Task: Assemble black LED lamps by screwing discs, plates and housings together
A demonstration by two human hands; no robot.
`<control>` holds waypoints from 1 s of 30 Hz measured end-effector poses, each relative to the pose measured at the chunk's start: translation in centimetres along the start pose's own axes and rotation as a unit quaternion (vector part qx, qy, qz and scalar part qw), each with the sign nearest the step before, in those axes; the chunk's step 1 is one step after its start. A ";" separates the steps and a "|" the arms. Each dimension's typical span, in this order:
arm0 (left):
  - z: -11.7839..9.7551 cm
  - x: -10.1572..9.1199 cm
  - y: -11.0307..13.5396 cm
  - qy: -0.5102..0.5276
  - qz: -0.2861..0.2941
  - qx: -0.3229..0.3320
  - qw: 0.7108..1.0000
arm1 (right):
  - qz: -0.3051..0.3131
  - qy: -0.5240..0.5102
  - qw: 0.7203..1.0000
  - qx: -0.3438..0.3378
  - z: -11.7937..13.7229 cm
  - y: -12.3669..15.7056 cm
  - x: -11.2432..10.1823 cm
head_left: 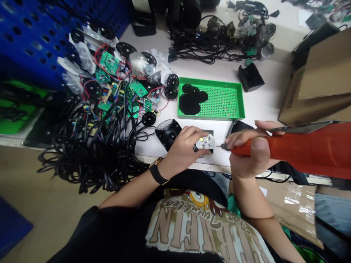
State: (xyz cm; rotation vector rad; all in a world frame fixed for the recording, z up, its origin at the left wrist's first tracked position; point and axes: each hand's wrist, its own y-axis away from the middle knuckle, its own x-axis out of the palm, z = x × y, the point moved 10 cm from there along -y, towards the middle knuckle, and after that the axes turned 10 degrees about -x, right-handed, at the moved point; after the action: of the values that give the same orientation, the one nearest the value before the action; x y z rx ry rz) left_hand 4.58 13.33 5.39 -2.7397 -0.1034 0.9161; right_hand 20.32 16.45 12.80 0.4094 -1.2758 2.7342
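Orange screwdriver (290, 149) clenched in the right hand (248, 153), fingers wrapped closed round the barrel, bit tip just short of the white LED plate (205, 143) at lower centre! Left hand (179, 149) curled shut on that plate, a black housing (168, 133) right beside it. Only this one plate is in hand so far; upper left, a heap of green boards (115, 87) with red wires sits loose, black cable (90, 153) piled below, and black discs (189, 104) lie waiting in the green tray (211, 81) at centre.

One electric screwdriver (296, 149), one white plate (205, 143), roughly four lenses (201, 139).
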 end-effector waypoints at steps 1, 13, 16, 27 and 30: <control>-0.1 0.0 0.0 0.000 0.002 0.001 1.000 | 0.001 0.006 1.000 0.001 0.1 0.1 -0.1; 0.0 0.4 0.1 -0.011 0.030 -0.032 0.999 | -0.005 0.023 1.000 0.006 -0.6 0.3 -0.8; 0.0 0.3 0.1 -0.021 0.052 -0.028 0.998 | 0.001 0.025 0.999 0.025 -0.9 0.3 -1.0; 0.5 -0.6 0.5 -0.026 0.085 -0.015 0.996 | 0.001 0.067 0.996 0.051 -1.1 -0.2 -1.9; 0.5 -0.5 0.5 -0.029 0.081 -0.016 0.996 | 0.002 0.054 0.997 0.059 -1.2 -0.1 -2.0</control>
State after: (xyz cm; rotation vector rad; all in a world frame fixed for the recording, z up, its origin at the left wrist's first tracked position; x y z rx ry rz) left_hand 3.86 12.92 5.20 -2.7834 0.0953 1.0446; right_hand 22.01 17.52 11.59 0.2630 -1.0945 2.8024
